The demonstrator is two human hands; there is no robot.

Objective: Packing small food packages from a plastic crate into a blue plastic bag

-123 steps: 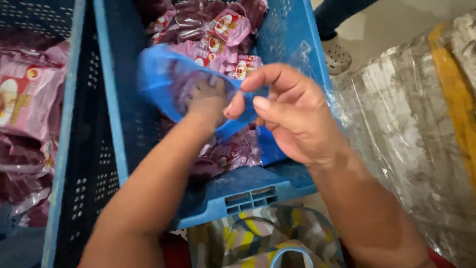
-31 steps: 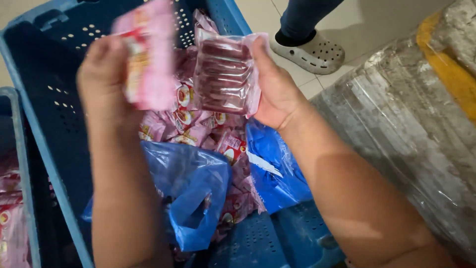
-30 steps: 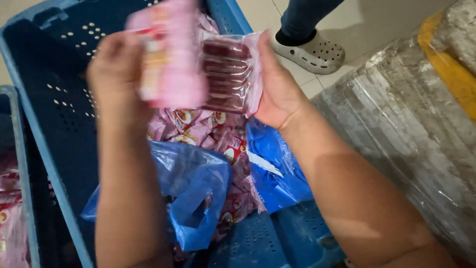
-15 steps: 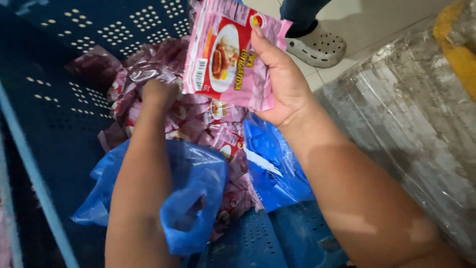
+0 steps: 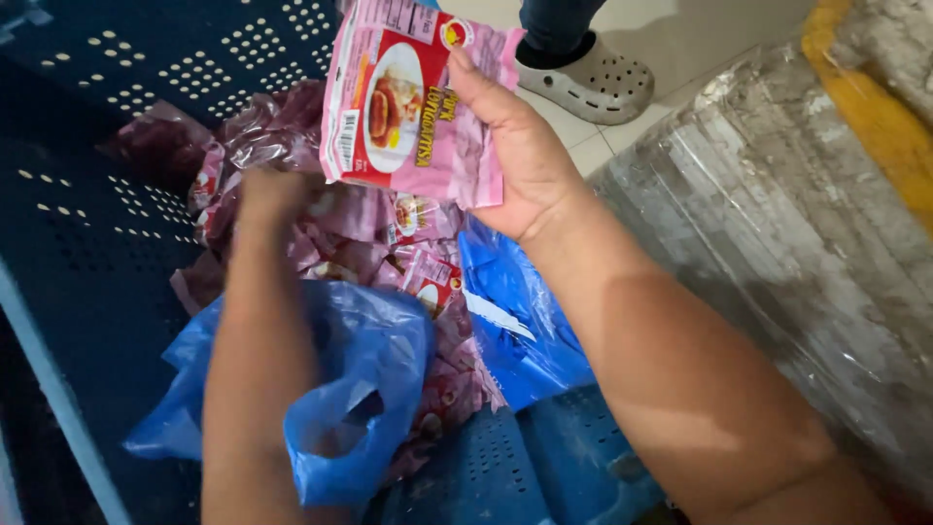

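My right hand [image 5: 520, 146] holds up a pink sausage packet [image 5: 408, 97] above a blue plastic crate [image 5: 117, 117], with its printed face toward me. My left hand [image 5: 272, 194] reaches down into the heap of pink and dark red packets [image 5: 379, 243] inside the crate; its fingers are blurred and pressed among the packets, so I cannot tell whether they grip one. A blue plastic bag [image 5: 360, 389] hangs around my left forearm, its handle hole open toward me.
A second blue bag [image 5: 525, 321] lies in the crate under my right forearm. A large bundle wrapped in clear plastic [image 5: 797, 243] stands on the right. Another person's foot in a white clog [image 5: 593, 83] stands on the tiled floor beyond the crate.
My left hand passed its packet to the right hand, which now shows the printed side. The left hand then dropped into the crate's heap of packets.
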